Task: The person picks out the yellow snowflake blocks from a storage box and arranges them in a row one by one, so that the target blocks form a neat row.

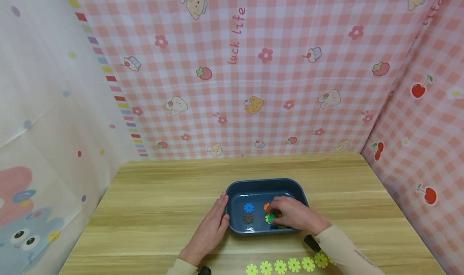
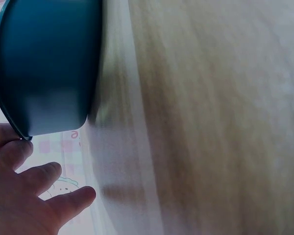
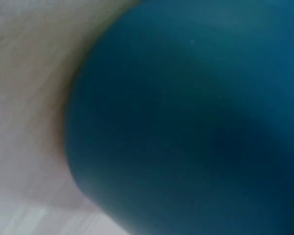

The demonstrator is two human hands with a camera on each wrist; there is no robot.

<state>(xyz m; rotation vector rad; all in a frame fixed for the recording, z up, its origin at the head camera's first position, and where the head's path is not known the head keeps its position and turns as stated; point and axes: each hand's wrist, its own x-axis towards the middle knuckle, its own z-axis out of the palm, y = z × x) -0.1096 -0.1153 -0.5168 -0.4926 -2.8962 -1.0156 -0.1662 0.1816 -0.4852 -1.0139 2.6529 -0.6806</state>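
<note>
A dark blue tray (image 1: 266,230) stands on the wooden table and holds notched plastic discs. My left hand (image 1: 210,226) rests against the tray's left end, fingers nearly straight; in the left wrist view its fingertips (image 2: 20,149) touch the rim from outside. My right hand (image 1: 295,214) reaches over the tray's right side with bent fingers down among the discs. Its thumb is at a green disc (image 1: 269,218), beside an orange disc (image 1: 266,207); whether it pinches one is hidden. A blue disc (image 1: 248,207) and a dark brown disc (image 1: 248,218) lie further left in the tray.
Several yellow-green discs (image 1: 280,266) lie in a row along the front of the table (image 1: 159,202), partly covered by the right sleeve. Patterned cloth (image 1: 246,81) hangs behind and at both sides. The right wrist view shows mostly the blurred tray wall (image 3: 176,127).
</note>
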